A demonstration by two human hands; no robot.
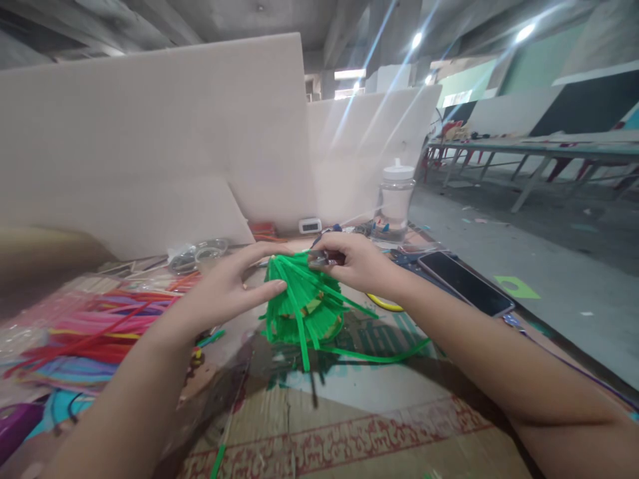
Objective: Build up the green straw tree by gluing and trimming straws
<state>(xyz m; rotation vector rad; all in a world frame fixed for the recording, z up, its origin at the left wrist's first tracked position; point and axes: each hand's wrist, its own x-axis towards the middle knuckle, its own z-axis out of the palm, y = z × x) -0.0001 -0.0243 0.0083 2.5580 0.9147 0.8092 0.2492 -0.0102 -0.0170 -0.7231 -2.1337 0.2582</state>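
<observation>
A green cone-shaped piece (287,299), covered in fuzzy pipe cleaners, stands upright on the cardboard in front of me. Loose green strips hang down its front and stick out to the right. My left hand (232,279) holds the cone from the left, thumb on the near side and fingers reaching behind its top. At the upper right of the cone, my right hand (364,263) is closed on a small metal tool (319,259), whose kind is unclear. One long green pipe cleaner (379,358) lies on the cardboard, reaching right under my forearm.
Bundles of coloured pipe cleaners (100,326) lie at the left. A lidded clear bottle (394,203) stands at the back right, near a phone (466,283) and a small white digital device (310,226). White boards (200,133) rise behind. A purple object (20,426) sits lower left.
</observation>
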